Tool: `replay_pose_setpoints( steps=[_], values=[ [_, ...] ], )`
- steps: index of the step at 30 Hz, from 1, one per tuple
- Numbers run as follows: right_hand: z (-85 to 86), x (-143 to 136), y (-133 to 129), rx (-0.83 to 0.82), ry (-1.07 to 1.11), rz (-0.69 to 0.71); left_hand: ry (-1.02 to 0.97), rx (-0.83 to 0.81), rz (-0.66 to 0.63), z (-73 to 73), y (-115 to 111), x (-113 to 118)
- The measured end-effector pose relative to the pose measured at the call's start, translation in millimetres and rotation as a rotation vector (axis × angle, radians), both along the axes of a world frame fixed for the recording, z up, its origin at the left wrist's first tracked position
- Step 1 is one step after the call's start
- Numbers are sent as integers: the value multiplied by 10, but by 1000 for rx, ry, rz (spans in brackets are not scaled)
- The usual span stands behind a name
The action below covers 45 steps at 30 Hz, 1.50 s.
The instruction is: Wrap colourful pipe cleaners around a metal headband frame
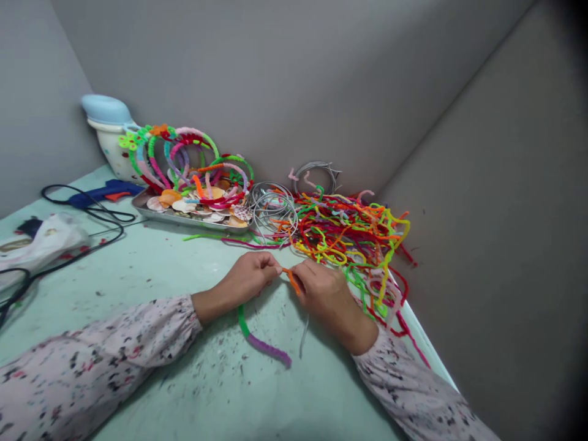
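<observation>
An orange pipe cleaner [293,282] stretches across the small gap between my hands, above the middle of the table. My left hand [250,277] pinches its left end with thumb and fingertips. Wrapped round the other part, my right hand [324,291] is closed, its fingers partly hidden. Below my left hand hangs a curved length covered in green and purple pipe cleaner [264,348]; its upper part is hidden behind that hand. A bare grey wire end [304,337] sticks out beneath my right hand.
A tangled pile of pipe cleaners [349,226] lies at the right back beside coiled grey wire [275,211]. A metal tray [193,222] holds shells and fuzzy wrapped hoops [177,153]. Further left are a blue glue gun [98,193], black cable [122,231] and a plastic bag [50,242].
</observation>
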State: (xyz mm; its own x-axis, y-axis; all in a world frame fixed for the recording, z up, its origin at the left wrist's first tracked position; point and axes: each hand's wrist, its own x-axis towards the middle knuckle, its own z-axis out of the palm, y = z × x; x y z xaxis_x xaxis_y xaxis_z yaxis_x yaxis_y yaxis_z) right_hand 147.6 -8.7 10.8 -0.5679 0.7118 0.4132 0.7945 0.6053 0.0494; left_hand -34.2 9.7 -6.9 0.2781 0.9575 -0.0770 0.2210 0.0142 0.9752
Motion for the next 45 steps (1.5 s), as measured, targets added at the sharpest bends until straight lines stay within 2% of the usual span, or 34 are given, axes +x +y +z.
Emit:
replay_pose_setpoints(
  steps=[5,10,14,16,18,24,27,30,39,45],
  values=[
    [-20,-7,2,44,-12,-2,-11,-15,5,-10,0,6],
    [-40,6,35,114,-75,77,-27,-22,-3,-34,-1,12],
    [-31,10,35,66,-46,100,-29,-28,-2,-33,2,11],
    [-22,9,43,-48,71,81,-31,-28,7,-27,9,8],
    [-9,10,69,-235,275,73,-43,-34,18,-19,18,6],
    [21,44,196,-989,889,2,-33,-38,21,-1,21,7],
    [10,66,225,-1192,1066,-33,3,30,6,9,-2,10],
    [-11,85,238,-1311,1132,-52,41,84,-3,24,-26,12],
    [-69,117,283,-1385,1078,-46,140,181,-9,48,-45,12],
    [17,86,260,-1238,885,-82,152,148,-16,54,-59,13]
  ],
)
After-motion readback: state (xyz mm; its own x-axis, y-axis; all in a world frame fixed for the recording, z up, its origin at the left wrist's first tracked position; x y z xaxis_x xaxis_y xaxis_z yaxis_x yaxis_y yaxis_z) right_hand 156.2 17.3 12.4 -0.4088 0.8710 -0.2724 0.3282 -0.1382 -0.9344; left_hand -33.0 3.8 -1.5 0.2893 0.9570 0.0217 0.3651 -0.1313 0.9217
